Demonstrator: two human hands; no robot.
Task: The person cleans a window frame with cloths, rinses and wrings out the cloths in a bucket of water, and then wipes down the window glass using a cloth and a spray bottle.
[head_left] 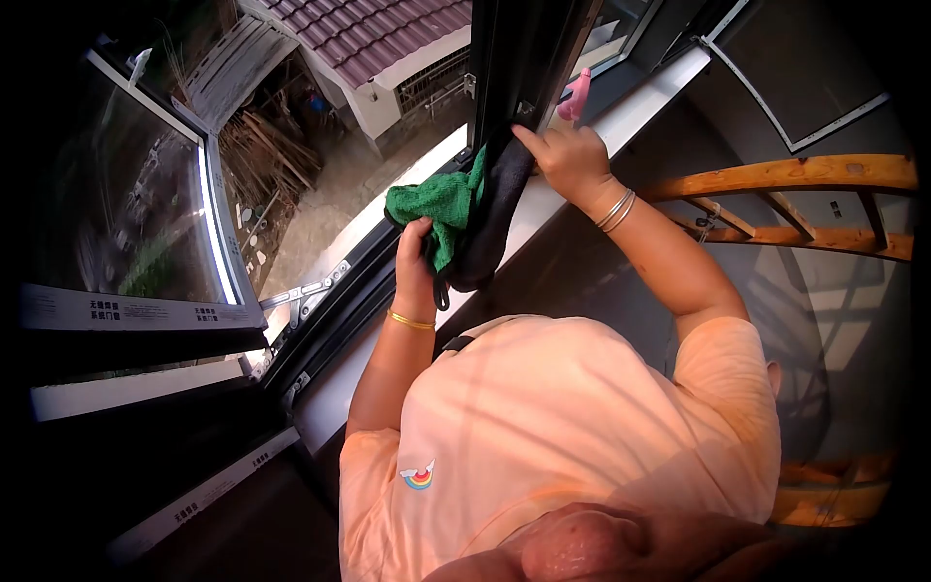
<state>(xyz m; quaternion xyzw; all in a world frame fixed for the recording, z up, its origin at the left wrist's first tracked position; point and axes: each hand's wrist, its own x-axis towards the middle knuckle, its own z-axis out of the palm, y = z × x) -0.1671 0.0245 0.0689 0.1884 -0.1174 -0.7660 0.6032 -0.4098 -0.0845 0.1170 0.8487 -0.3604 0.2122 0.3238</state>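
My left hand (pixel 415 260) is closed on a bunched green cloth (pixel 434 204), thumb on top, at the edge of the open window. A dark cloth (pixel 497 218) hangs down right beside the green one, with a small loop (pixel 442 295) at the bottom. My right hand (pixel 570 160) is at the upper end of the dark cloth, by the upright window frame (pixel 499 73). Its index finger is stretched along that end and the other fingers are folded, partly hidden. Just beyond its knuckles shows a pink object (pixel 577 95), like a spray bottle's head.
An opened window sash (pixel 145 213) swings outward at left, joined by a metal hinge arm (pixel 305 289). The pale sill (pixel 529 218) runs diagonally below the frame. A wooden ladder (pixel 795 179) leans at right, near a framed screen (pixel 805 73). Outside are a tiled roof (pixel 373 34) and stacked wood (pixel 272 150).
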